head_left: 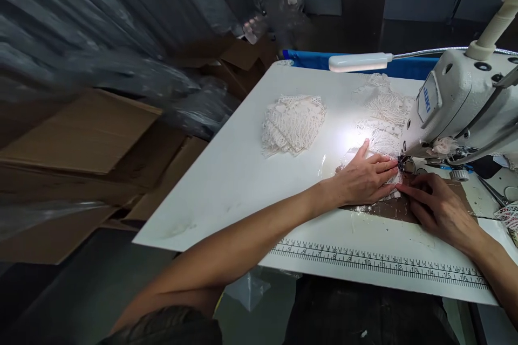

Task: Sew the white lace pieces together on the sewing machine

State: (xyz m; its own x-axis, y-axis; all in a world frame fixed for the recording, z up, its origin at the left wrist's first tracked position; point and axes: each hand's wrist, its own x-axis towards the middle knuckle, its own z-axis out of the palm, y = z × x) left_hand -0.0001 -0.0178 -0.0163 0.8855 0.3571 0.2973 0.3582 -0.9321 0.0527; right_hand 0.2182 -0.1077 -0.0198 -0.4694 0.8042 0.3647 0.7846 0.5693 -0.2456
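Note:
White lace fabric [382, 137] lies on the table beside the needle area of a white sewing machine [449, 97]. My left hand [366, 177] rests flat on the lace, fingers stretched toward the presser foot [401, 163] and thumb apart. My right hand [441, 207] is just right of it, its index fingertip touching the lace edge near the left fingertips and its other fingers bent. Whether the right fingers pinch any fabric cannot be made out. A separate pile of lace pieces [293, 124] sits to the left on the table.
A lamp [360, 62] on a flexible neck hangs over the back of the white table [230, 183]. A printed ruler [376, 263] runs along the front edge. Scissors [492, 191] lie at the right. Cardboard boxes [76, 129] stand left of the table.

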